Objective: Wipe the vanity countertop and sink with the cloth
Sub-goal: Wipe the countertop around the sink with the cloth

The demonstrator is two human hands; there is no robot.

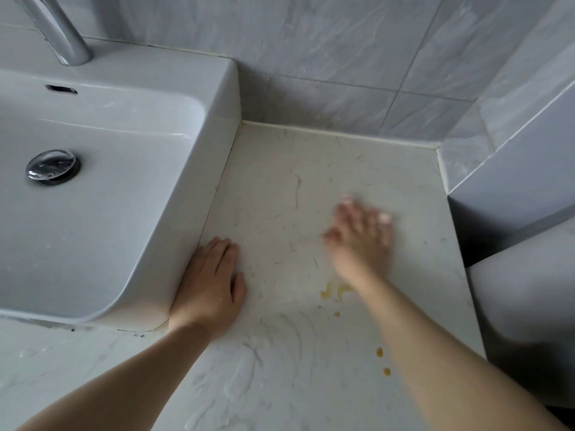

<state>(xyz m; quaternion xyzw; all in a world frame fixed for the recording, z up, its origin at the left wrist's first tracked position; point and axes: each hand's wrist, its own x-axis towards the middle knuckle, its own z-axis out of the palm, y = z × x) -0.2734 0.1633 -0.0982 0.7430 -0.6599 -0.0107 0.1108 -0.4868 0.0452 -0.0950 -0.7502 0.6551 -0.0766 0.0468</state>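
On the table, right of the sink: both hands lie on the pale marbled table [305,181], which fills the view from centre down to 6 o'clock.
Left hand: the left hand [208,284] rests flat at 7 o'clock of centre, with its fingers straight and close together and its edge against the outer wall of the sink [199,181].
Right hand: the right hand [361,241] lies at 4 o'clock of centre, blurred, with its fingers spread on the surface. It pinches nothing that shows.
Cloth: none is in view, and it cannot be told whether a thin piece lies under the blurred palm.
Sink: the white basin is at 9 o'clock, with the drain plug [53,166] in its floor and the faucet [62,32] at 11 o'clock.
Stains: yellow stains [337,290] sit just beside the right wrist at 5 o'clock. Yellow drops [382,362] lie further along the forearm.
Smears: whitish smears [273,353] cover the near table at 6 o'clock.
Done: judging by the smears, the near table may have been gone over once, but it is not clean.
Left: the stains, the smears, the flecked far table toward 1 o'clock and the sink all seem to await wiping. The task looks to be at an early stage.
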